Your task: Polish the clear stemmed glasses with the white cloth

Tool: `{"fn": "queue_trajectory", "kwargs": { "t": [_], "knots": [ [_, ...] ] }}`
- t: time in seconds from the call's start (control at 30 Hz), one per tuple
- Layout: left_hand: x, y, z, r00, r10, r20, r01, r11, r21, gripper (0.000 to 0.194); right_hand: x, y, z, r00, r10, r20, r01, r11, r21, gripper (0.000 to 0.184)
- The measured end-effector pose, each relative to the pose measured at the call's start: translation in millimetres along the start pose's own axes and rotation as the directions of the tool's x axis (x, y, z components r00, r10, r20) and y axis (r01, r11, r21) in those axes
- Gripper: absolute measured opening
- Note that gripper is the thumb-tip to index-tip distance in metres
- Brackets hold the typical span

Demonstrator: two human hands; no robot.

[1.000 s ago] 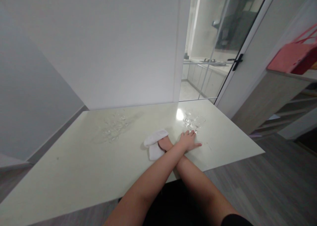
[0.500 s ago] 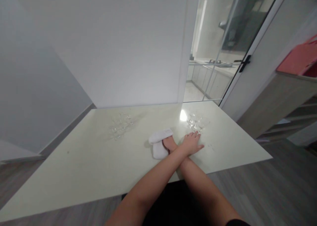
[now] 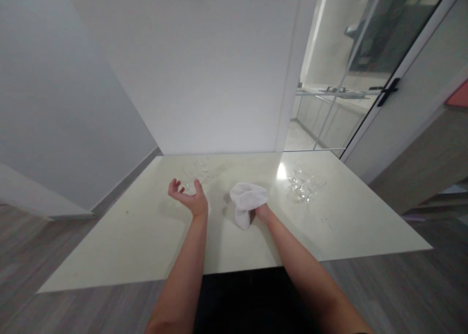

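My left hand [image 3: 190, 198] is raised over the left part of the table, palm turned up and fingers curled apart, with nothing in it. Just beyond it lies a group of clear, glass-like things [image 3: 202, 170], partly covered by the hand; their kind cannot be made out. My right hand [image 3: 262, 213] grips a soft white cloth [image 3: 249, 194] near the table's middle. The cloth drapes over the fingers and hides them, and one end hangs down. A second group of clear, shiny things [image 3: 304, 185] lies to the right of the cloth, apart from both hands.
The pale, glossy table [image 3: 146, 256] stands against a white wall panel [image 3: 204, 80]. At the back right is a glass door with a black handle [image 3: 389, 91], a kitchen showing through it. A wooden shelf unit [image 3: 420, 163] stands at the right.
My left hand has swung from the right-hand clear things, where it crossed over my right arm, to the left-hand group. My right hand has lifted the cloth slightly, and its folds have shifted.
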State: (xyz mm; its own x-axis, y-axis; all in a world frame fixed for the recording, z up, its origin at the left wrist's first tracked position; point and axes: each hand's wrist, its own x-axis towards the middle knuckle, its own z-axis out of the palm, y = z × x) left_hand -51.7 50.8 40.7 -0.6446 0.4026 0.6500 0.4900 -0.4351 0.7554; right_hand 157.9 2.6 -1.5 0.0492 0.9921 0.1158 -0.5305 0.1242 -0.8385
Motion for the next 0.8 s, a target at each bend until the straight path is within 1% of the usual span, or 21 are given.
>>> {"fn": "queue_trajectory", "kwargs": {
  "t": [0.07, 0.1, 0.2, 0.27, 0.3, 0.37, 0.43, 0.5, 0.53, 0.57, 0.6, 0.63, 0.67, 0.7, 0.73, 0.77, 0.8],
  "knots": [
    [5.3, -23.1, -6.5, 0.994, -0.11, -0.012, 0.11, 0.99, 0.084, 0.073, -4.6, -9.1, 6.6, 0.999, 0.025, 0.045, -0.027, 0.999, 0.031, 0.039],
    [5.0, -31.3, -8.2, 0.989, -0.146, -0.021, 0.147, 0.983, 0.106, 0.076, -7.1, -14.2, 9.9, 0.998, 0.024, 0.062, -0.028, 0.998, 0.055, 0.037],
    [1.7, -46.8, -6.4, 0.981, -0.191, -0.042, 0.194, 0.973, 0.124, 0.084, -13.1, -26.3, 14.8, 0.993, 0.024, 0.111, -0.034, 0.996, 0.087, 0.032],
    [2.2, -53.4, -2.2, 0.973, -0.227, -0.049, 0.231, 0.966, 0.12, 0.086, -14.9, -28.8, 12.8, 0.993, 0.037, 0.111, -0.048, 0.993, 0.106, 0.034],
    [3.5, -56.0, -0.3, 0.966, -0.253, -0.045, 0.257, 0.959, 0.117, 0.082, -15.1, -28.3, 10.7, 0.994, 0.047, 0.096, -0.058, 0.991, 0.12, 0.036],
    [6.6, -58.1, 1.8, 0.958, -0.285, -0.04, 0.288, 0.953, 0.096, 0.062, -14.4, -25.3, 6.2, 0.995, 0.075, 0.057, -0.083, 0.986, 0.146, 0.041],
    [8.6, -53.5, 1.6, 0.964, -0.259, -0.06, 0.261, 0.965, 0.025, 0.046, -13.1, -22.2, 3.2, 0.995, 0.097, 0.033, -0.101, 0.982, 0.162, 0.045],
    [7.0, -40.0, 0.7, 0.972, -0.226, -0.062, 0.218, 0.969, -0.113, 0.042, -12.0, -20.7, 2.7, 0.994, 0.099, 0.034, -0.104, 0.98, 0.172, 0.049],
    [4.2, -30.1, 0.6, 0.974, -0.225, -0.012, 0.218, 0.955, -0.199, 0.043, -11.6, -20.6, 3.2, 0.995, 0.096, 0.04, -0.102, 0.979, 0.176, 0.049],
    [-0.1, -18.5, 0.9, 0.968, -0.234, 0.091, 0.25, 0.927, -0.28, 0.044, -11.2, -20.6, 4.0, 0.994, 0.095, 0.045, -0.102, 0.979, 0.179, 0.05],
    [-6.0, -5.7, 1.7, 0.946, -0.24, 0.216, 0.303, 0.892, -0.335, 0.044, -10.7, -20.6, 4.8, 0.994, 0.098, 0.043, -0.104, 0.978, 0.179, 0.049],
    [-13.4, 7.6, 2.9, 0.896, -0.234, 0.378, 0.372, 0.859, -0.352, 0.044, -10.0, -20.3, 5.4, 0.995, 0.098, 0.032, -0.102, 0.979, 0.178, 0.047],
    [-21.9, 21.1, 4.1, 0.803, -0.211, 0.557, 0.45, 0.828, -0.334, 0.044, -9.1, -19.8, 5.6, 0.995, 0.093, 0.017, -0.095, 0.98, 0.178, 0.043],
    [-31.1, 34.3, 5.1, 0.672, -0.179, 0.719, 0.521, 0.804, -0.287, 0.046, -8.1, -18.9, 5.4, 0.996, 0.085, 0.002, -0.083, 0.98, 0.178, 0.04],
    [-40.5, 46.8, 5.8, 0.528, -0.15, 0.836, 0.578, 0.784, -0.225, 0.05, -7.2, -17.8, 4.6, 0.997, 0.078, -0.011, -0.075, 0.981, 0.179, 0.037],
    [-49.5, 58.3, 6.0, 0.386, -0.118, 0.915, 0.626, 0.762, -0.166, 0.051, -6.4, -16.6, 3.0, 0.997, 0.079, -0.019, -0.074, 0.981, 0.177, 0.034],
    [-57.7, 68.6, 5.7, 0.256, -0.079, 0.963, 0.664, 0.738, -0.116, 0.052, -5.8, -15.5, 0.8, 0.996, 0.09, -0.021, -0.085, 0.981, 0.173, 0.033]
  ]
}}
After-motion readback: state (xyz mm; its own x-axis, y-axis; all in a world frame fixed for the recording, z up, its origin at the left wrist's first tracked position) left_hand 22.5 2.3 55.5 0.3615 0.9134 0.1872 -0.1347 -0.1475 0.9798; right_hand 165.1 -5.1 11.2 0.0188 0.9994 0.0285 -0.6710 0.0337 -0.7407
